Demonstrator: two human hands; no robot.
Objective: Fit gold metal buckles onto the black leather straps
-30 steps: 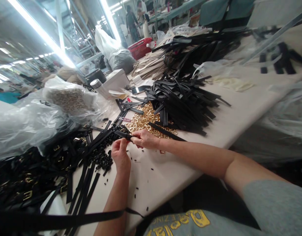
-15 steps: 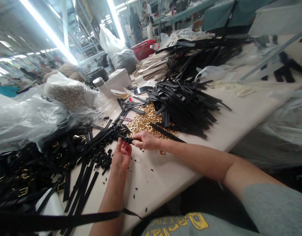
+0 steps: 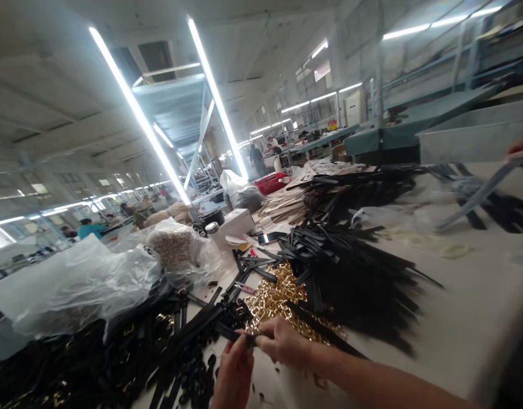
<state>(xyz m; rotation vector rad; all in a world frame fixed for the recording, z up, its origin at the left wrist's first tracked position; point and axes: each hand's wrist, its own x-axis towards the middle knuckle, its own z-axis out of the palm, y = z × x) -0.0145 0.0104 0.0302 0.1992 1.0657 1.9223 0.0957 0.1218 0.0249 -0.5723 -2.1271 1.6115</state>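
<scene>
Between my two hands is a short black strap (image 3: 228, 332), held over the near side of the table. My left hand (image 3: 235, 366) pinches it from below, thumb and fingers closed around its middle. Fingers of my right hand (image 3: 282, 342) are closed on its right end. Just beyond the hands lies a heap of gold metal buckles (image 3: 273, 295). A pile of small black loops (image 3: 197, 358) sits left of my left hand. The strap's right end is hidden by my fingers.
A large pile of black straps (image 3: 355, 284) covers the table's right middle. Finished-looking black straps with gold buckles (image 3: 103, 358) heap at left, below plastic bags (image 3: 86, 289). A white box (image 3: 236, 224) and phone (image 3: 272, 237) stand behind. Another person's hand (image 3: 521, 152) shows far right.
The view has tipped upward, so the table and my hands appear lower. My left hand has closed further along the strap. Another person's hand has come into view at the right.
</scene>
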